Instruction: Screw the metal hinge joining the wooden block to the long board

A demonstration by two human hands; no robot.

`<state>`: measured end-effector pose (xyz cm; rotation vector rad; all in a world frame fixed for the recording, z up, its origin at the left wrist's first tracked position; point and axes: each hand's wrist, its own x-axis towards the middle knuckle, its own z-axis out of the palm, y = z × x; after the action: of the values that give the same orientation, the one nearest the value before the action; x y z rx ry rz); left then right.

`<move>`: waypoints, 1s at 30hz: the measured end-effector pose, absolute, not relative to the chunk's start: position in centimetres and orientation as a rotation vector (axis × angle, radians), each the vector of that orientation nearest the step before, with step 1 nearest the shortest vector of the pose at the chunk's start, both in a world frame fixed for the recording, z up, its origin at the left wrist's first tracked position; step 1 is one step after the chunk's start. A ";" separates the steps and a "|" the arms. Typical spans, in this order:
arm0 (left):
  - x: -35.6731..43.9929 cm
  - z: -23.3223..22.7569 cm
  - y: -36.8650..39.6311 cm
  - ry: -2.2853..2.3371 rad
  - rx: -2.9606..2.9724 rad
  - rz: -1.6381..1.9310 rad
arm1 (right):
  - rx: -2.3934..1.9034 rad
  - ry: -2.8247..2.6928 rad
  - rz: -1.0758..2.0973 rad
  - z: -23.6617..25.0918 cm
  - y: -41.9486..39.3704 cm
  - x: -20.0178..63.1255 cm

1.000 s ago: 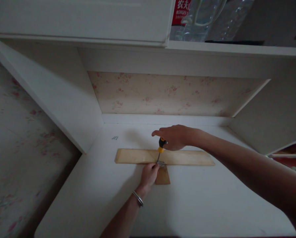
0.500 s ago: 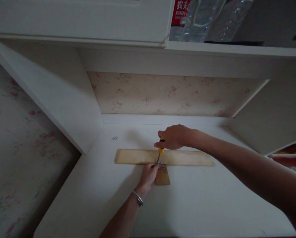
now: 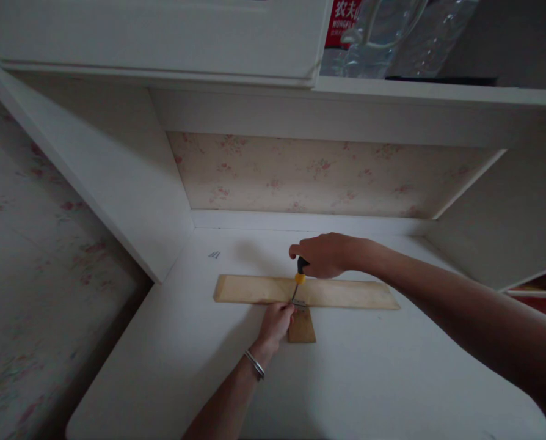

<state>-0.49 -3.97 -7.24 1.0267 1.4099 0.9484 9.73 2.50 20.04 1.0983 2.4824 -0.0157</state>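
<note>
A screwdriver (image 3: 299, 278) with a black and yellow handle is in my right hand (image 3: 328, 253), its shaft slanting down to a small metal plate with holes, which looks like a hinge (image 3: 299, 304). This plate lies where a long pale wooden board (image 3: 250, 289) meets a short wooden piece (image 3: 302, 327), forming a T. My left hand (image 3: 275, 324), with a silver bangle on the wrist, pinches thumb and forefinger together at the plate's left edge, by the screwdriver tip. Whatever is between those fingertips is too small to make out.
Several screws (image 3: 214, 255) lie on the white tabletop (image 3: 172, 366) behind the board's left end. White side panels (image 3: 112, 165) flank the work surface. Overhead are a cabinet door (image 3: 154, 43) and a shelf with clear plastic bottles (image 3: 378, 43).
My right hand's fingers have shifted on the screwdriver handle, showing more of its black part. The left hand keeps its place at the plate. The whole view has moved slightly.
</note>
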 end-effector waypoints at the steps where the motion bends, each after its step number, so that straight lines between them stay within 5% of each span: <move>1: -0.5 -7.2 -3.9 1.411 1.024 0.947 | 1.070 2.503 -0.051 20.1 2.5 9.8; 30: -0.6 -6.6 -4.0 1.413 0.966 0.891 | 1.221 2.394 0.053 19.8 2.4 9.2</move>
<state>-0.55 -4.05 -6.63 0.9660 1.4129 0.8905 9.22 2.39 19.83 1.2214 2.3942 0.0529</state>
